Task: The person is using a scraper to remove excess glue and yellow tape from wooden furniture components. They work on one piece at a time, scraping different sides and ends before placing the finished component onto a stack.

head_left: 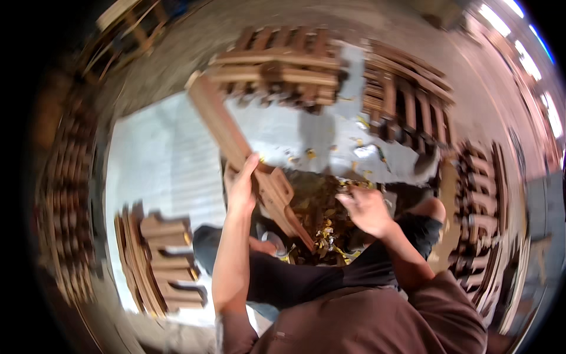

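A long brown wooden piece [221,121] slants from the upper left down between my knees, with a shaped, notched lower part. My left hand [242,186] is closed round its middle, thumb on top. My right hand [367,209] is held over a heap of small yellow and metallic bits [325,236]. Its fingers look curled together, but they are blurred, and whatever they may hold is hidden. The wooden piece's lower end reaches the heap, apart from my right hand.
Stacks of similar wooden pieces stand ahead [277,59], ahead right [407,88] and near left [156,259]. More line the right side [480,206] and far left [71,200]. Small yellow scraps [311,153] lie on a pale sheet [159,141].
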The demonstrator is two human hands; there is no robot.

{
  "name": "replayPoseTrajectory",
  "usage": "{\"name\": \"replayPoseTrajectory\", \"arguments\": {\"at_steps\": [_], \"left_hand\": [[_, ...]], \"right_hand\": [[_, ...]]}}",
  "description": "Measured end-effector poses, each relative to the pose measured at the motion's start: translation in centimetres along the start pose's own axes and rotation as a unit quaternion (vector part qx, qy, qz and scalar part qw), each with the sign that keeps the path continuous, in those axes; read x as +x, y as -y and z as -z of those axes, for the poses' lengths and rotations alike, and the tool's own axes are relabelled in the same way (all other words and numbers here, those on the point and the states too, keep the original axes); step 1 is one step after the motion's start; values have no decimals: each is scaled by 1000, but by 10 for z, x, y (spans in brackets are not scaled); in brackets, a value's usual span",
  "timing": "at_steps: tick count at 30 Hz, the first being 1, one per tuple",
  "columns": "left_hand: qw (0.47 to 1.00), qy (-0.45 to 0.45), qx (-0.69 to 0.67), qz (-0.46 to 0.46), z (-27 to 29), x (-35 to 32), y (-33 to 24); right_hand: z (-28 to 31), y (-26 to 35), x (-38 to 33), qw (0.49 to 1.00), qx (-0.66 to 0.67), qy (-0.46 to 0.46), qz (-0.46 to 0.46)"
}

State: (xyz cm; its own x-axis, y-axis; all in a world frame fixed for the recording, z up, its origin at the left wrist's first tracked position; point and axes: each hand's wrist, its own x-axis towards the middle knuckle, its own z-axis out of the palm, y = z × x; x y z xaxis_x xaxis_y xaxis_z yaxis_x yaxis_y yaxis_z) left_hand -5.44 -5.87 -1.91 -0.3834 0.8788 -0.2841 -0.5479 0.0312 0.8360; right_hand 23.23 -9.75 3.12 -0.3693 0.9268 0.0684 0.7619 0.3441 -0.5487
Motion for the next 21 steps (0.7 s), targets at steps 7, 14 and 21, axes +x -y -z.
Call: {"name": "replayPoseTrajectory", "arguments": {"at_steps": [7,14,21], "left_hand": [[992,89,74,-47,-37,-12,16],[984,142,67,87,-47,-5,22],[936,315,55,147,-47,-3,28]], "right_hand": [[-40,3,12,992,119,-44,-5],[-57,-5,24,973,224,6,-54],[-42,-32,23,845,504,-82,-158]]}}
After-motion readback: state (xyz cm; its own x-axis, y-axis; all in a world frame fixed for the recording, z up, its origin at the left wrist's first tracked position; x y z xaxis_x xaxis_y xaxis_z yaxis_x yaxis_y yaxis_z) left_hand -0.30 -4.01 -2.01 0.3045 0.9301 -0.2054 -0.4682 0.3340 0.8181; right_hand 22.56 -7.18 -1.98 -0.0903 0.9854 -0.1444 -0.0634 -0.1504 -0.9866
